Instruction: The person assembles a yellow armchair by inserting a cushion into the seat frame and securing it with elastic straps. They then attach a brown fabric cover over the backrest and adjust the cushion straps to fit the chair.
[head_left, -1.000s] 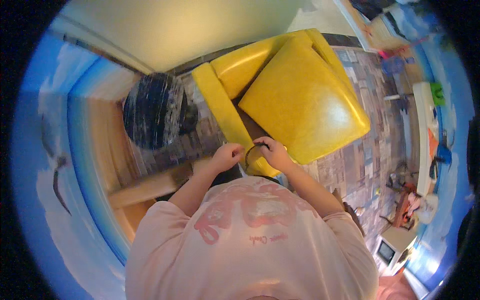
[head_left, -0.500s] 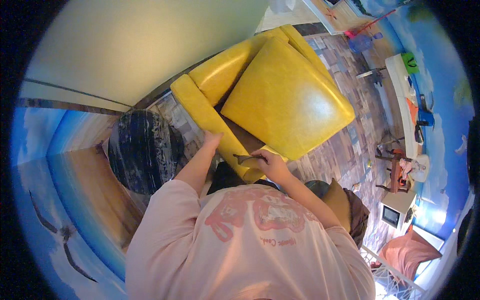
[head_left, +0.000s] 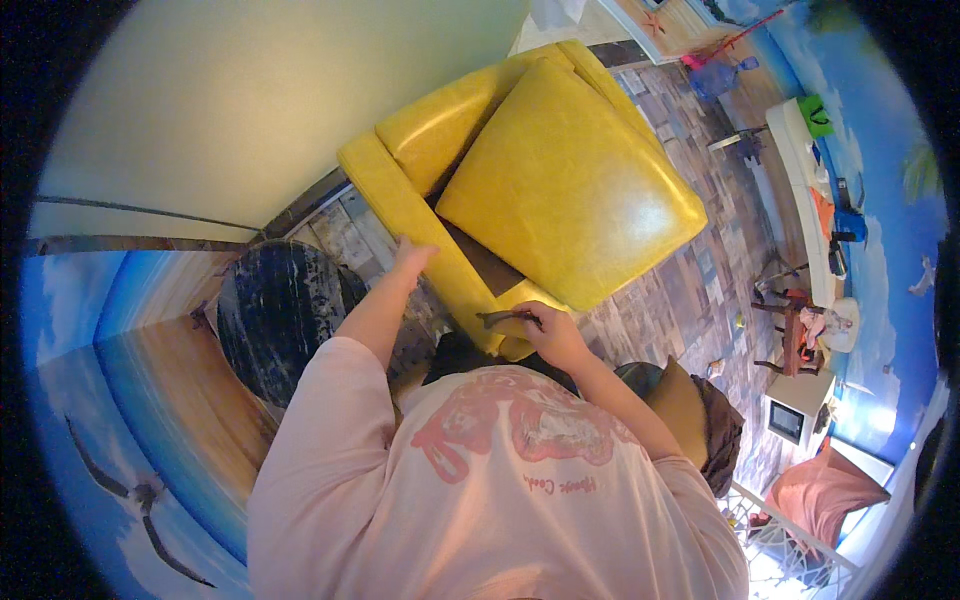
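A yellow armchair (head_left: pixel 405 205) in smooth, leather-like covering stands before me. Its thick square seat cushion (head_left: pixel 575 190) sits turned askew, baring a dark gap beside the near armrest (head_left: pixel 455 285). My left hand (head_left: pixel 412 260) rests on the outer edge of that armrest, thumb apart from the fingers, whose tips are partly hidden. Near the armrest's front end, my right hand (head_left: pixel 555 335) is closed round a slim dark brown tool with a slightly curved end (head_left: pixel 497 318); its exact kind is not clear. The tool lies just over the yellow covering.
A round black marbled table (head_left: pixel 285 320) stands left of the chair, close to the pale wall (head_left: pixel 280 120). Wood-patterned floor (head_left: pixel 665 300) runs to the right. Farther right are a long white table (head_left: pixel 800 180), a brown wooden chair (head_left: pixel 790 335) and a white microwave-like box (head_left: pixel 800 410).
My left hand has slid a little farther up along the armrest. The right hand keeps hold of the dark tool, its wrist slightly turned. The whole view has shifted slightly.
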